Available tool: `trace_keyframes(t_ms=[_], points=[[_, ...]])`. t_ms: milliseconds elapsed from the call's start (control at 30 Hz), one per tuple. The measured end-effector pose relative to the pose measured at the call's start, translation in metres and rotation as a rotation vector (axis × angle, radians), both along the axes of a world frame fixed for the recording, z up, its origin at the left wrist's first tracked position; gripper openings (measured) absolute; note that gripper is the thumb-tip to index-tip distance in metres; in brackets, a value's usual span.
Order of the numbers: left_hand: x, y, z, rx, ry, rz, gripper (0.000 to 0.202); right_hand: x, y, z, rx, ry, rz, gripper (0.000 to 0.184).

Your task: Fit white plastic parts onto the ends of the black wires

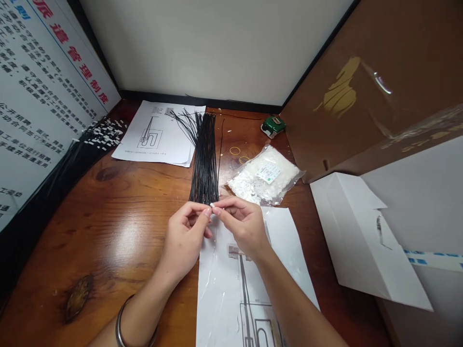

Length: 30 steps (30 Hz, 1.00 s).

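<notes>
Counter (119,212) is of glossy reddish-brown wood, with a dark knot (79,296) at the near left. Lying on it are a bundle of black wires (204,164), its splayed far ends overlapping printed sheets (173,147); white-tipped strands (104,132) at the left edge; and a printed drawing (219,294) in front. Right of the bundle lie two yellow bands (235,147), a clear bag of white pieces (249,176) and a green tape measure (274,126)

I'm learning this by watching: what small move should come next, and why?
Probably push the white piece onto one of the black wires: left hand and right hand meet fingertip to fingertip at it, and the far-left bundle is white-tipped. Whether it's already seated is hidden.
</notes>
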State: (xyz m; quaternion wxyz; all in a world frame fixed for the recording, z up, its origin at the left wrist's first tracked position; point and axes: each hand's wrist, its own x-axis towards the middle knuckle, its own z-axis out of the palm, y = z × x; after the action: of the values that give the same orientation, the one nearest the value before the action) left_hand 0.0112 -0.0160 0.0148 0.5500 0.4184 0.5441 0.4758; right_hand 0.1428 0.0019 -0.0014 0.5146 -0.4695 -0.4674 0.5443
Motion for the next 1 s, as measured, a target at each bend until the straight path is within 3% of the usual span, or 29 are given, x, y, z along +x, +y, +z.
trace_keyframes(t_ms=[767, 1000], points=[[-0.0002, -0.0009, -0.0004, 0.005, 0.017, -0.012, 0.017, -0.0009, -0.0007, 0.0006, 0.033, -0.016, -0.015, 0.008], [-0.0015, -0.0011, -0.0010, 0.004, 0.027, -0.016, 0.017, -0.0022, -0.0017, -0.0030, 0.208, -0.144, -0.059, 0.005]])
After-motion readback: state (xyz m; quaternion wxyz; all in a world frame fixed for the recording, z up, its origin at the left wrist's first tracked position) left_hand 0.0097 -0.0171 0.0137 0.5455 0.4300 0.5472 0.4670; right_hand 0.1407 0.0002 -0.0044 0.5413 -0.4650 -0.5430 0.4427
